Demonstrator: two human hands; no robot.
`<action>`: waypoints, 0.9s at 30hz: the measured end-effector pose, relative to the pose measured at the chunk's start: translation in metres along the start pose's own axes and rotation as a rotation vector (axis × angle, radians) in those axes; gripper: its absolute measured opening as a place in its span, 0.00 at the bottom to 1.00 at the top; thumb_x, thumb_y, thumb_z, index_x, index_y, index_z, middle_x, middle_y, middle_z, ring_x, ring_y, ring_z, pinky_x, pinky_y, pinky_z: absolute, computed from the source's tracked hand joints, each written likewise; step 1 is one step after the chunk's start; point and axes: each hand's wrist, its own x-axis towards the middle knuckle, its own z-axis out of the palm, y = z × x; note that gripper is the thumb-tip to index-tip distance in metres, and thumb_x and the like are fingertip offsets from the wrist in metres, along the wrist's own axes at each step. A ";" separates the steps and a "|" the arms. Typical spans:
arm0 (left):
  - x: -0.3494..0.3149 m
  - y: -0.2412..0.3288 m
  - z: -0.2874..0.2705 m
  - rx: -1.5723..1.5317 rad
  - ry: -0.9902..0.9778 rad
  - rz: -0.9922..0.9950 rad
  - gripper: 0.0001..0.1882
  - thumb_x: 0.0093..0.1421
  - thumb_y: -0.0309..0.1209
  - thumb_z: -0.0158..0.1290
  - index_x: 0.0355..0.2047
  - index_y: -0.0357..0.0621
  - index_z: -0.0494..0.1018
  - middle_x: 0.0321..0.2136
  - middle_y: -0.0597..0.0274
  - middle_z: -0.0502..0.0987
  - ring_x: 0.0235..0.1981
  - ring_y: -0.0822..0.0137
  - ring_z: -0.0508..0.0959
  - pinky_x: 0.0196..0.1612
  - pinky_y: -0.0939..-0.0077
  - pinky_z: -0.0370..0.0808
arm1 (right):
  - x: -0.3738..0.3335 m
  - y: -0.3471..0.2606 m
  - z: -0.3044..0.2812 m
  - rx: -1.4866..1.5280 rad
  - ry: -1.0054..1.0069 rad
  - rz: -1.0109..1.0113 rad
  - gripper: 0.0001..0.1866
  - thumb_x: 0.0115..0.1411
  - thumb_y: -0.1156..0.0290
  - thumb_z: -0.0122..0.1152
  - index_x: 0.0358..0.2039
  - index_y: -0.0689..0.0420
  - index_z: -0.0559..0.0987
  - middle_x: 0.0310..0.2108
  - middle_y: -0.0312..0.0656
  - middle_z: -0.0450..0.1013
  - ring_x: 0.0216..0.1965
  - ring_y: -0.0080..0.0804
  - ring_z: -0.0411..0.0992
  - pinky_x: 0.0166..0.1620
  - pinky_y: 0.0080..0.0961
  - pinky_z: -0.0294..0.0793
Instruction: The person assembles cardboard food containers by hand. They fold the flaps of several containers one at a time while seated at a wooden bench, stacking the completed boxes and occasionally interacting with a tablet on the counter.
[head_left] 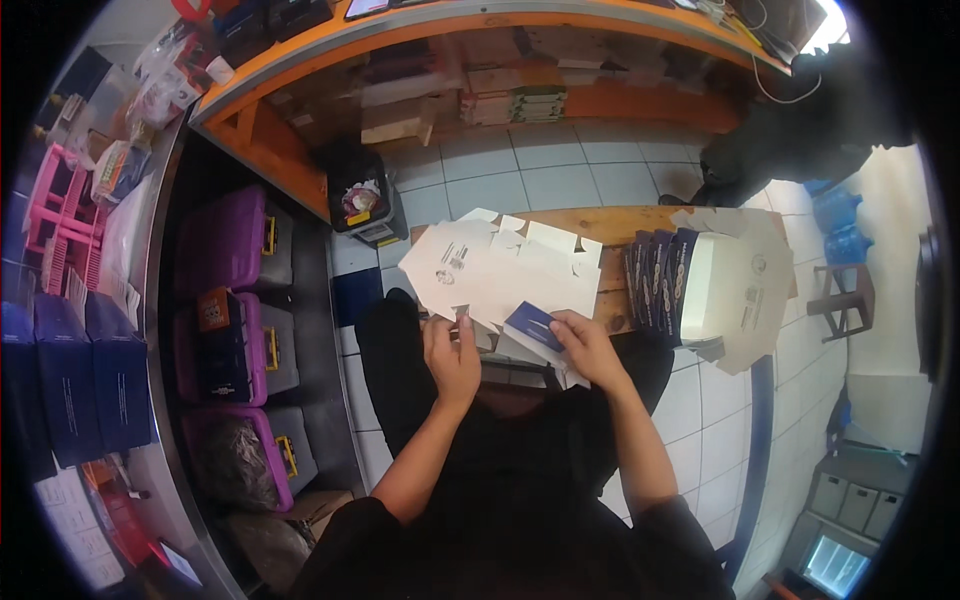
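My right hand [590, 352] pinches a partly folded cardboard box piece [536, 328], with a dark blue panel and white flaps, above my lap. To its left is my left hand [452, 362], thumb and fingers apart, at the near edge of a stack of flat white die-cut box blanks [500, 268]. Its fingertips overlap that edge, and nothing shows between them. The blanks lie on a wooden bench [612, 302]. Farther right along the bench is a row of dark blue folded box pieces [658, 285], beside more white flat blanks [752, 290].
A black bin [380, 222] with crumpled waste stands beyond the bench. On the left, a shelf holds purple-lidded boxes [225, 240]; blue boxes [70, 380] and a pink rack [65, 220] sit above. A person in dark clothes [790, 140] is at the far right, near a stool [842, 300].
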 end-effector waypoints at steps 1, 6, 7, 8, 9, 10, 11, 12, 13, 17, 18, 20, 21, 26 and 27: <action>-0.002 -0.003 0.000 -0.007 -0.005 0.001 0.13 0.68 0.32 0.52 0.39 0.29 0.75 0.44 0.38 0.79 0.45 0.36 0.78 0.48 0.49 0.73 | -0.002 -0.002 0.002 -0.176 0.059 0.002 0.11 0.70 0.69 0.58 0.47 0.61 0.82 0.31 0.49 0.79 0.32 0.36 0.78 0.40 0.30 0.76; 0.001 -0.009 -0.027 0.522 -0.673 -0.246 0.22 0.66 0.46 0.54 0.30 0.36 0.79 0.27 0.40 0.80 0.35 0.33 0.80 0.40 0.44 0.75 | -0.013 -0.024 0.006 -0.571 0.208 -0.290 0.08 0.66 0.71 0.59 0.44 0.55 0.82 0.35 0.48 0.81 0.35 0.48 0.80 0.38 0.39 0.78; -0.004 -0.004 -0.032 0.521 -0.684 -0.244 0.22 0.66 0.46 0.54 0.30 0.36 0.79 0.27 0.40 0.80 0.35 0.33 0.80 0.40 0.44 0.75 | -0.014 -0.019 0.006 -0.560 0.245 -0.291 0.08 0.65 0.71 0.60 0.44 0.54 0.82 0.35 0.47 0.81 0.35 0.49 0.80 0.38 0.41 0.78; -0.003 0.006 -0.037 0.513 -0.758 -0.240 0.19 0.67 0.44 0.54 0.32 0.39 0.80 0.26 0.41 0.80 0.34 0.35 0.80 0.39 0.46 0.76 | -0.007 -0.024 0.003 -0.563 0.257 -0.307 0.08 0.65 0.71 0.60 0.44 0.54 0.82 0.35 0.47 0.81 0.35 0.49 0.80 0.38 0.41 0.78; -0.014 0.014 -0.048 0.510 -0.846 -0.275 0.16 0.67 0.42 0.54 0.34 0.41 0.81 0.26 0.42 0.80 0.34 0.37 0.80 0.39 0.48 0.76 | -0.010 -0.025 0.007 -0.476 0.319 -0.296 0.08 0.65 0.71 0.60 0.43 0.53 0.82 0.33 0.47 0.81 0.34 0.50 0.80 0.36 0.42 0.78; -0.018 0.020 -0.052 0.514 -0.849 -0.299 0.16 0.67 0.42 0.54 0.34 0.41 0.81 0.26 0.42 0.80 0.34 0.37 0.80 0.39 0.48 0.76 | -0.015 -0.026 0.011 -0.391 0.382 -0.283 0.07 0.65 0.71 0.60 0.43 0.53 0.81 0.32 0.47 0.80 0.33 0.50 0.80 0.35 0.42 0.77; -0.013 0.030 -0.050 0.364 -0.697 -0.281 0.15 0.67 0.41 0.54 0.36 0.42 0.81 0.24 0.45 0.80 0.32 0.39 0.81 0.38 0.51 0.77 | -0.017 -0.028 0.012 -0.390 0.373 -0.283 0.07 0.65 0.71 0.60 0.43 0.53 0.81 0.32 0.47 0.80 0.33 0.50 0.80 0.35 0.42 0.77; -0.010 0.035 -0.045 0.214 -0.543 -0.252 0.14 0.68 0.40 0.54 0.39 0.42 0.82 0.23 0.48 0.79 0.31 0.41 0.81 0.37 0.54 0.78 | -0.018 -0.029 0.012 -0.439 0.296 -0.217 0.08 0.65 0.71 0.60 0.44 0.53 0.81 0.30 0.48 0.80 0.32 0.51 0.80 0.35 0.42 0.78; -0.013 0.037 -0.038 0.212 -0.540 -0.253 0.14 0.68 0.40 0.54 0.39 0.42 0.82 0.23 0.48 0.79 0.31 0.41 0.81 0.37 0.54 0.78 | -0.018 -0.030 0.012 -0.487 0.219 -0.150 0.08 0.66 0.71 0.60 0.45 0.53 0.81 0.29 0.48 0.80 0.31 0.51 0.80 0.34 0.42 0.78; -0.022 0.046 -0.023 0.129 -0.464 0.174 0.13 0.67 0.36 0.56 0.44 0.41 0.82 0.35 0.47 0.83 0.35 0.48 0.84 0.40 0.60 0.80 | -0.022 -0.042 0.017 -0.435 0.273 -0.213 0.09 0.67 0.70 0.60 0.46 0.53 0.81 0.27 0.49 0.79 0.28 0.51 0.80 0.32 0.41 0.78; -0.025 0.040 -0.018 0.307 -0.564 0.090 0.12 0.67 0.34 0.56 0.46 0.43 0.81 0.32 0.50 0.83 0.32 0.46 0.83 0.39 0.58 0.80 | -0.024 -0.046 0.019 -0.433 0.270 -0.214 0.09 0.67 0.70 0.60 0.46 0.53 0.81 0.27 0.49 0.79 0.28 0.51 0.80 0.32 0.41 0.78; -0.028 0.024 -0.015 0.483 -0.661 0.011 0.12 0.66 0.31 0.56 0.48 0.45 0.81 0.29 0.53 0.82 0.29 0.44 0.81 0.38 0.56 0.80 | -0.027 -0.053 0.018 -0.371 0.275 -0.181 0.08 0.67 0.71 0.59 0.45 0.54 0.81 0.27 0.50 0.78 0.27 0.50 0.80 0.30 0.39 0.78; -0.029 0.016 -0.018 0.383 -0.574 0.034 0.13 0.67 0.30 0.55 0.51 0.46 0.79 0.31 0.51 0.82 0.32 0.45 0.82 0.41 0.57 0.80 | -0.028 -0.051 0.016 -0.375 0.282 -0.174 0.08 0.67 0.71 0.59 0.45 0.54 0.81 0.27 0.50 0.78 0.27 0.50 0.80 0.30 0.39 0.78; -0.011 0.021 -0.021 -0.055 -0.133 -0.047 0.14 0.69 0.30 0.53 0.53 0.44 0.78 0.46 0.43 0.79 0.47 0.47 0.81 0.48 0.60 0.78 | -0.025 -0.023 0.007 0.102 0.061 0.106 0.11 0.69 0.70 0.60 0.48 0.59 0.81 0.26 0.40 0.80 0.26 0.24 0.76 0.32 0.24 0.74; -0.002 0.030 -0.018 -0.105 -0.165 -0.053 0.13 0.67 0.30 0.55 0.50 0.43 0.80 0.52 0.41 0.74 0.51 0.47 0.78 0.50 0.60 0.77 | -0.024 -0.019 0.006 0.102 0.057 0.102 0.11 0.69 0.70 0.60 0.48 0.59 0.81 0.26 0.40 0.80 0.26 0.24 0.76 0.32 0.24 0.74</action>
